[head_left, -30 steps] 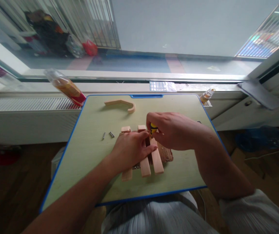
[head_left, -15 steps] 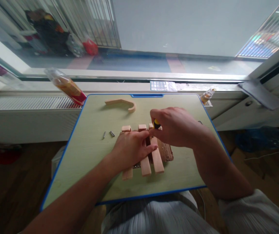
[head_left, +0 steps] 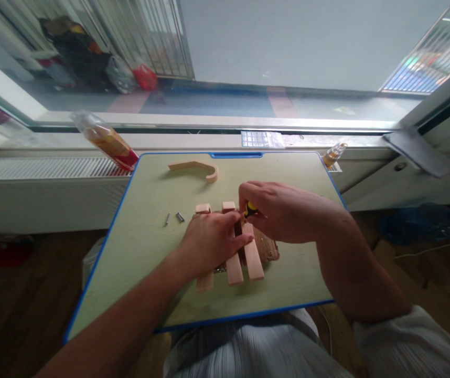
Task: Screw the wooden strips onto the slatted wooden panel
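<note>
Three pale wooden slats (head_left: 253, 259) lie side by side over a darker wooden piece (head_left: 268, 248) on the green lap table (head_left: 146, 247). My left hand (head_left: 209, 242) lies flat on the slats, fingers spread, pressing them down. My right hand (head_left: 284, 210) is closed round a screwdriver with a yellow and black handle (head_left: 249, 209), held over the far end of the right slats. The screwdriver's tip is hidden by my fingers. Two small screws (head_left: 174, 217) lie loose just left of the slats.
A curved wooden piece (head_left: 195, 168) rests near the table's far edge. A clear bottle with a red and orange label (head_left: 105, 139) leans at the far left corner; a small bottle (head_left: 333, 155) sits at the far right. A window sill and radiator run behind.
My right hand rose slightly away from the slats with the screwdriver, then came back down to them. My left hand has stayed on the slats.
</note>
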`<action>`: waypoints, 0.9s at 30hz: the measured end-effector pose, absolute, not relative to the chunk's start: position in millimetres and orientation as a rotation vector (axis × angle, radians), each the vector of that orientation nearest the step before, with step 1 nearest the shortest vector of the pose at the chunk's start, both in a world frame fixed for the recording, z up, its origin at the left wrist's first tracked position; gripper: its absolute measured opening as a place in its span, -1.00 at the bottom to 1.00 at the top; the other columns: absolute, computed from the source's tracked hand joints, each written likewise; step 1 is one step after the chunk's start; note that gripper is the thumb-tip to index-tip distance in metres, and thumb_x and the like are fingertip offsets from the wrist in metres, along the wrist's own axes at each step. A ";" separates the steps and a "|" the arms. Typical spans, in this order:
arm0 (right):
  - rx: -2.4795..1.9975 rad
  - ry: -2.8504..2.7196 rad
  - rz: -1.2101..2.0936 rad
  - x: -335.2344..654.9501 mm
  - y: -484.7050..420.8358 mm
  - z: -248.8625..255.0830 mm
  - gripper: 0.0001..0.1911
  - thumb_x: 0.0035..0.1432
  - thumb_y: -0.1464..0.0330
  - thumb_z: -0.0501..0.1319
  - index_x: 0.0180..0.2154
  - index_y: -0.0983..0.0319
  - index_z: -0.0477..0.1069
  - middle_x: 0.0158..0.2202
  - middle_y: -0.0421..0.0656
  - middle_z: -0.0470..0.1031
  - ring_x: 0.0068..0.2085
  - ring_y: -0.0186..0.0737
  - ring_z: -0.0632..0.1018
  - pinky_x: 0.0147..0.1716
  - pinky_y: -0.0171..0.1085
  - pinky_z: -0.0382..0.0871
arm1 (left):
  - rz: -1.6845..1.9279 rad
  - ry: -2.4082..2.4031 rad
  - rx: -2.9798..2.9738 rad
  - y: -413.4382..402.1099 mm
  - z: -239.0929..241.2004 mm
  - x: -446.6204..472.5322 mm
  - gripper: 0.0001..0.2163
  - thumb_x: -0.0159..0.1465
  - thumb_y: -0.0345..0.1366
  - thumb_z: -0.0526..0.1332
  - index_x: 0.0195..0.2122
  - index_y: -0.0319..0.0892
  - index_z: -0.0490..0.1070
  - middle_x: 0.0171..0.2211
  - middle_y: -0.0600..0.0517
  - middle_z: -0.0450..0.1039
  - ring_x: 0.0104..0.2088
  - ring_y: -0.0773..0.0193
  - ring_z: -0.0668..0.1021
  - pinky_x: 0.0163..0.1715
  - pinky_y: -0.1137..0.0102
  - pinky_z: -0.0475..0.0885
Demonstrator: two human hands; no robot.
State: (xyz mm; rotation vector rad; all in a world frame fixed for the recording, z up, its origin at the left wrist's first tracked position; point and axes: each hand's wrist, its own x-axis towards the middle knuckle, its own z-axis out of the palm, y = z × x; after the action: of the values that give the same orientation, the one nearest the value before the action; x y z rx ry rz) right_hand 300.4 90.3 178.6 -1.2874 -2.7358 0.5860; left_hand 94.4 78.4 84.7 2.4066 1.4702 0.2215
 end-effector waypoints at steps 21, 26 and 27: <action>-1.439 -2.681 0.469 298.8 89.2 178.9 -0.90 0.36 0.35 0.16 -0.12 0.20 0.38 -0.11 -0.05 0.60 -0.23 -0.19 0.48 -0.31 -0.18 0.10 | 0.234 1.460 2.413 78.5 86.0 93.6 -0.73 0.35 0.07 0.41 -0.15 0.01 0.63 -0.35 0.08 0.68 -0.38 0.11 0.64 -0.35 0.27 0.26; -1.249 -2.690 0.647 303.6 90.8 175.0 -0.80 0.26 0.51 0.12 -0.11 0.19 0.38 -0.05 -0.07 0.59 -0.08 -0.17 0.54 -0.18 -0.22 0.22 | 0.220 1.463 2.431 78.6 84.2 94.0 -0.72 0.35 0.10 0.40 -0.16 0.01 0.63 -0.36 0.07 0.68 -0.41 0.11 0.62 -0.38 0.27 0.22; -1.236 -2.686 0.648 303.3 91.5 174.2 -0.80 0.25 0.52 0.12 -0.12 0.19 0.39 -0.07 -0.07 0.60 -0.09 -0.17 0.54 -0.18 -0.22 0.22 | 0.226 1.461 2.429 78.6 84.0 94.1 -0.72 0.35 0.09 0.40 -0.17 0.01 0.63 -0.36 0.07 0.68 -0.41 0.11 0.61 -0.38 0.27 0.23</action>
State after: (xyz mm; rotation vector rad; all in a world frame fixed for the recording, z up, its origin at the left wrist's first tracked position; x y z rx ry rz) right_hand 303.3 91.5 174.2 -1.2360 -2.6859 0.6478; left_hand 94.1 78.6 84.0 2.4291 1.4608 0.2263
